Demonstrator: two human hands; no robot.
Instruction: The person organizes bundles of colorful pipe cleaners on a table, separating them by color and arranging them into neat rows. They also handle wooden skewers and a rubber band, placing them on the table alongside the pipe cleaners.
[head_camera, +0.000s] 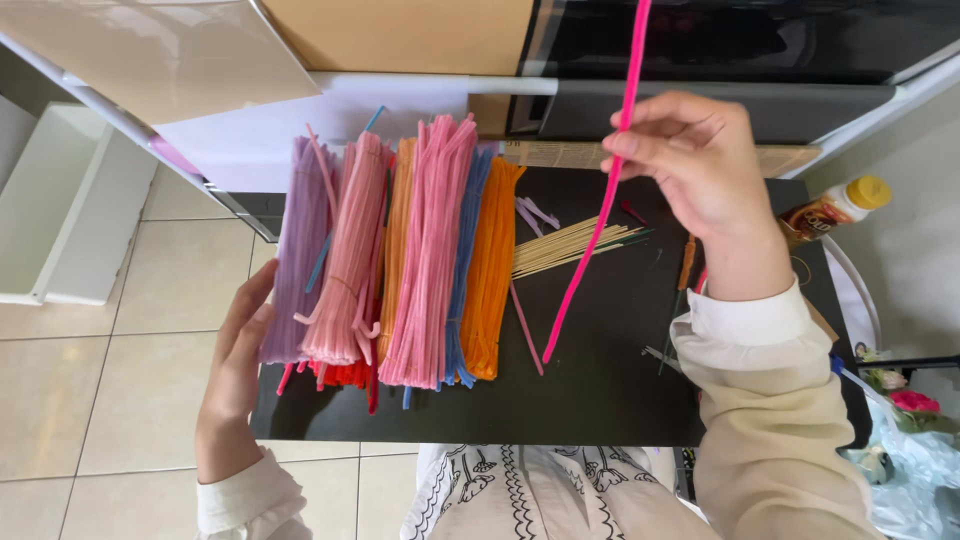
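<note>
My right hand (695, 170) is raised over a black board (600, 390) and pinches one long hot-pink pipe cleaner (590, 250), which hangs straight down with its lower tip just above the board. My left hand (238, 365) lies flat against the left side of a row of pipe cleaner bundles, touching the lilac bundle (298, 250). Beside it lie a pale pink bundle (345, 260), a brighter pink bundle (432, 250), blue ones and an orange bundle (490, 270).
A fan of thin wooden skewers (570, 248) lies right of the bundles, with a few loose pipe cleaners. A yellow-capped bottle (840, 205) lies at the right edge, artificial flowers (905, 395) below it. A white shelf (60, 200) stands on the tiled floor at left.
</note>
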